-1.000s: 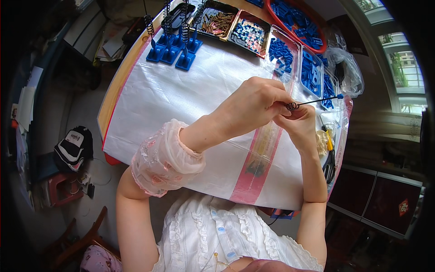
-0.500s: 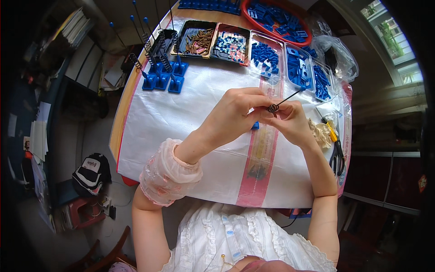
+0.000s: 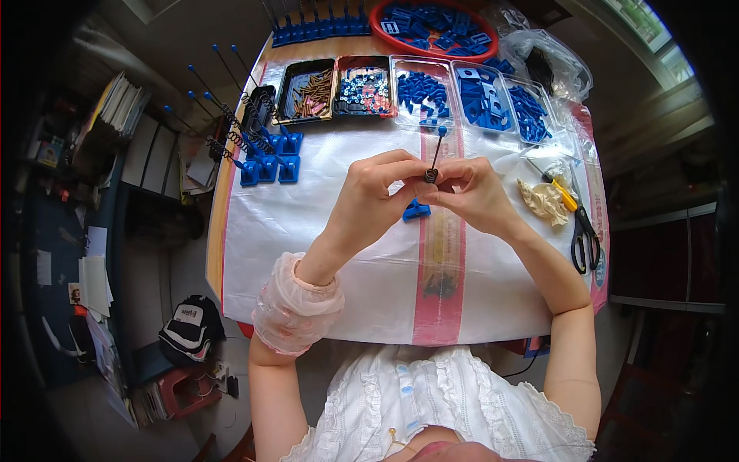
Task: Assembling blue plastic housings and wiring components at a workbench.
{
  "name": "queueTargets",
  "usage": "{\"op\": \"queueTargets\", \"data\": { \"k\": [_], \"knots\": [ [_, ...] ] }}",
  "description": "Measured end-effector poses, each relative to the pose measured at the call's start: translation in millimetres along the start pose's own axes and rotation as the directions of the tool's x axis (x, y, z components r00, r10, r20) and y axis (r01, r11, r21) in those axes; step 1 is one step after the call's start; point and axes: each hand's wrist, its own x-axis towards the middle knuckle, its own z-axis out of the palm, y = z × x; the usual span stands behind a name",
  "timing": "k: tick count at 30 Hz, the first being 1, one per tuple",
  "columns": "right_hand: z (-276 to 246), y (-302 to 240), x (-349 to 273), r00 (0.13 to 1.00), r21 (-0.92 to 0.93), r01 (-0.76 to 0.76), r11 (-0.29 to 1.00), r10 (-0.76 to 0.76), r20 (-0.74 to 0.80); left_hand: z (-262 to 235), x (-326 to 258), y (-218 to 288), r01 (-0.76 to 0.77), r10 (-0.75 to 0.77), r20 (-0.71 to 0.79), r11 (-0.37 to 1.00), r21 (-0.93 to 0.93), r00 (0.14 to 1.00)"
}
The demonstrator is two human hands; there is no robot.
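Over the middle of the white sheet, both my hands pinch a black coil spring [image 3: 431, 176] with a thin dark rod standing up from it, tipped by a blue knob [image 3: 442, 132]. My left hand [image 3: 372, 194] grips it from the left with thumb and fingers. From the other side my right hand [image 3: 479, 194] closes its fingertips on the same spring. Just below the fingers shows a blue plastic base [image 3: 416, 209]; whether it joins the spring I cannot tell. At the left, several blue bases [image 3: 267, 164] carry coil springs and blue-tipped rods.
Along the far side sit a tray of brass screws [image 3: 309, 92], a tray of small nuts [image 3: 363, 86] and clear boxes of blue parts [image 3: 423, 94]. Behind is a red basin [image 3: 493, 51]. Black scissors [image 3: 585, 240], a yellow-handled tool [image 3: 566, 196] and crumpled paper [image 3: 542, 202] lie right.
The spring's rod has swung from slanting up to the right to nearly upright. Both hands keep hold of the spring. More of the blue base shows below them, and the whole view has shifted.
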Motion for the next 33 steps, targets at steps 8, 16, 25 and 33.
{"op": "queueTargets", "data": {
  "k": [8, 16, 25, 33],
  "knots": [
    [0.3, 7.4, 2.1, 0.998, 0.004, 0.06, 0.998, -0.06, 0.027, 0.3, 2.4, 4.4, 0.02, -0.02, 0.014, 1.0, -0.007, 1.0],
    [1.5, 6.7, -0.5, 0.995, -0.042, 0.099, 0.994, -0.099, 0.002, 2.4, 2.4, 1.9, 0.008, -0.008, -0.001, 1.0, -0.018, 1.0],
    [5.0, -9.3, -4.2, 0.994, -0.192, 0.102, 0.976, -0.109, -0.027, 1.3, 2.8, 2.8, -0.015, 0.015, 0.009, 1.0, 0.006, 1.0],
    [5.5, -8.9, -5.4, 0.995, -0.204, 0.086, 0.975, -0.096, -0.039, 1.6, 2.5, 3.1, -0.011, 0.011, 0.008, 1.0, 0.011, 1.0]
  ]
}}
